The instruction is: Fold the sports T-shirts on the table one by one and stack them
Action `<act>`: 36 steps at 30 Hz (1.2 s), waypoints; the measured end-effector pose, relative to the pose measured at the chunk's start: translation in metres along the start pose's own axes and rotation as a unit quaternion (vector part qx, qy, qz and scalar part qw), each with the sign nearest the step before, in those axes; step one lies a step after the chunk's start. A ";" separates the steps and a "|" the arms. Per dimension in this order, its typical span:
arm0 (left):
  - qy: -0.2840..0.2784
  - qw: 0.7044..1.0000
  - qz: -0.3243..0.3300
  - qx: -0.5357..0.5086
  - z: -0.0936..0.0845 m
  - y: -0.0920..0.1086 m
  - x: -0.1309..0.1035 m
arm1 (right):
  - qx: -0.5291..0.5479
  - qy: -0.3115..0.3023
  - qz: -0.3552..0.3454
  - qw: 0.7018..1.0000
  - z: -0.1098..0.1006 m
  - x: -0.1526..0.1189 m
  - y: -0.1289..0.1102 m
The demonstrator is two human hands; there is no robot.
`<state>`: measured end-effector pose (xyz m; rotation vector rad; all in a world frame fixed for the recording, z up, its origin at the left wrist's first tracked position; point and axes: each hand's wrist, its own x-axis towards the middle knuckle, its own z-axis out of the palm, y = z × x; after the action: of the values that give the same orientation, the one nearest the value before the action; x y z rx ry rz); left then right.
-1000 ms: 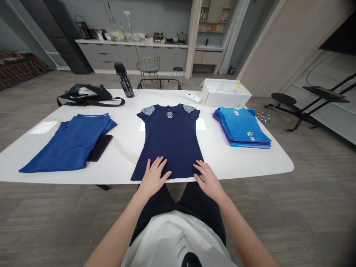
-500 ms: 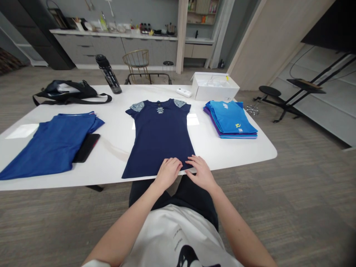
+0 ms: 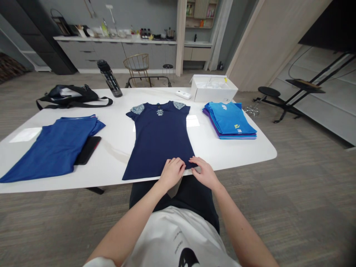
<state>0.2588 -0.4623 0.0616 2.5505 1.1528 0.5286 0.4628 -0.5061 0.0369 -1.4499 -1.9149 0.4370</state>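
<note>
A navy short-sleeved T-shirt [image 3: 161,137] lies flat and face up, its patterned shoulders away from me and its hem at the table's near edge. My left hand [image 3: 172,171] is curled over the hem, right of its middle, with the fingers together on the fabric; the thumb is hidden. At the hem's right corner, my right hand [image 3: 205,173] has its fingertips at the cloth. Its thumb stands apart from the fingers.
On the white table [image 3: 230,154], folded blue and purple shirts [image 3: 229,120] are stacked right. A blue garment [image 3: 55,148] partly covers a dark flat object [image 3: 87,150] at left. Behind are a black bag [image 3: 69,96], bottle [image 3: 109,78], white device [image 3: 183,95] and white box [image 3: 214,89].
Both hands have shifted slightly right along the hem. The T-shirt stays flat, and the view has tilted a little.
</note>
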 end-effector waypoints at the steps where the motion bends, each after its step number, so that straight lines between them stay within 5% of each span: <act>1: 0.004 1.000 -0.014 -0.028 0.000 -0.001 0.001 | -0.006 0.002 -0.007 1.000 0.001 0.000 -0.001; 5: -0.006 0.997 -0.017 -0.071 -0.003 -0.002 0.003 | -0.041 0.015 -0.030 0.999 0.007 0.003 -0.002; 14: -0.017 0.994 0.037 0.099 0.003 0.005 0.001 | 0.019 0.004 -0.006 1.000 0.003 -0.003 0.010; 20: -0.023 1.000 0.015 -0.008 -0.001 0.002 0.005 | 0.027 -0.009 0.001 1.000 -0.001 -0.006 0.009; 28: -0.021 0.997 0.033 0.068 -0.002 0.007 0.004 | 0.031 0.014 0.015 0.999 0.002 0.002 0.010; 36: 0.064 0.997 -0.023 -0.045 -0.002 0.002 0.009 | -0.076 0.093 0.067 0.991 0.003 0.016 -0.019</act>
<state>0.2646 -0.4571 0.0663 2.4378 1.1975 0.7245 0.4452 -0.4973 0.0519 -1.6637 -1.7410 0.2109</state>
